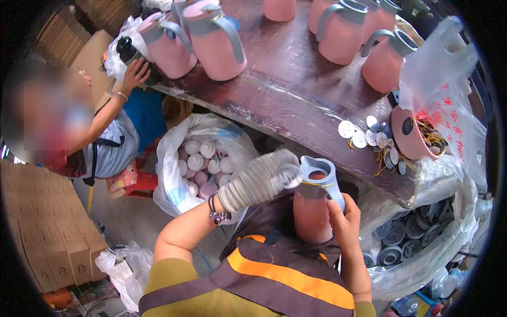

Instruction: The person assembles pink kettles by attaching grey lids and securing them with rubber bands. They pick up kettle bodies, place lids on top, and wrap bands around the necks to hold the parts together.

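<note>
A pink thermos jug [312, 215] with a grey collar and spout stands tilted slightly at my lap, its mouth uncovered. My right hand [346, 219], bare, is wrapped round its grey handle. In a striped glove, my left hand [261, 180] is closed on a whitish round stopper [291, 177] just left of the jug's mouth; motion blurs it somewhat. A thin yellow string lies across the jug's collar. Left of my gloved hand, an open plastic bag [171, 158] holds several pink and white stoppers [203, 164].
The dark table [274, 90] carries several pink jugs [216, 47], round tags [377, 137] and a pink bowl [406, 132]. At right sits a bag of grey lids [412, 232]. A co-worker's hand [136, 74] touches a dark bottle [127, 52]. Cardboard boxes [53, 227] line the left.
</note>
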